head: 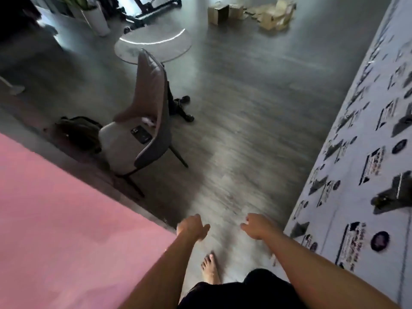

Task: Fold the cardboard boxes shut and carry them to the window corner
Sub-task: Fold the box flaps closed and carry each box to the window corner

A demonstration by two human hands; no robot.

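Observation:
Several brown cardboard boxes (252,13) lie on the grey floor far ahead at the top of the view, some upright with flaps open, some flattened. My left hand (192,226) and my right hand (256,226) hang in front of me low in the frame, far from the boxes. Both hold nothing, and their fingers are loosely curled. The picture is blurred by motion. One bare foot (210,269) shows below the hands.
A grey chair (142,121) with a phone (141,134) on its seat stands left of my path, a dark bag (78,132) beside it. A round white table (153,43) is behind it. A pink surface (55,219) fills the lower left; a printed wall (367,152) runs along the right.

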